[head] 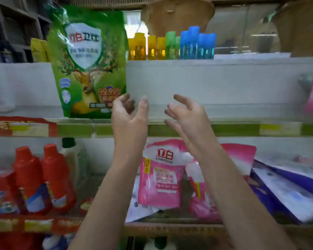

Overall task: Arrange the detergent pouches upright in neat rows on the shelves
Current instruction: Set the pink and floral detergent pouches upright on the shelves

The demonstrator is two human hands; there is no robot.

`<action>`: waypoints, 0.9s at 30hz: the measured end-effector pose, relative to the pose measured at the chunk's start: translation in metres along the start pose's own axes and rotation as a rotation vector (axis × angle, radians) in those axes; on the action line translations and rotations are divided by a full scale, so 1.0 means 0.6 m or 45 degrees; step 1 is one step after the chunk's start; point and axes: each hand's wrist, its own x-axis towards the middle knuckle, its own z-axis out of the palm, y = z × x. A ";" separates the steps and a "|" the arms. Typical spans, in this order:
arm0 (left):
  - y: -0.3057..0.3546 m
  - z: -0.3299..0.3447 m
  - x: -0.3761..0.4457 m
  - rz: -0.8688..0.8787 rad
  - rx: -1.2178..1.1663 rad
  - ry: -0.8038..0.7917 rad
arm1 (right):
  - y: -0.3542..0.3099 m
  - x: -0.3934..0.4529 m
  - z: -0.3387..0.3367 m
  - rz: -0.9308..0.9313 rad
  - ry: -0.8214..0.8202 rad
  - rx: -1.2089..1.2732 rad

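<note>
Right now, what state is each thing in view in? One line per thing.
Green pouch: upright on the upper shelf, not held.
Left hand: raised, fingers loosely curled, no grip on anything.
Right hand: raised, fingers spread, holding nothing.
Pink pouch: leaning on the lower shelf, not in a row.
Purple pouches: lying tilted at the lower right.
Red bottles: standing, caps on.

Bright even light, motion blur, soft bowed edges
</note>
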 end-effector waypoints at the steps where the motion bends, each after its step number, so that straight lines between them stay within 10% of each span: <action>1: -0.006 0.018 -0.037 -0.033 -0.001 -0.056 | 0.007 -0.029 -0.039 0.024 0.044 0.049; 15: -0.161 0.267 -0.677 -0.972 0.380 -0.800 | 0.184 -0.468 -0.683 0.913 0.731 -0.110; 27: -0.349 0.241 -0.976 -1.841 0.657 -0.954 | 0.408 -0.751 -0.819 1.516 0.994 0.103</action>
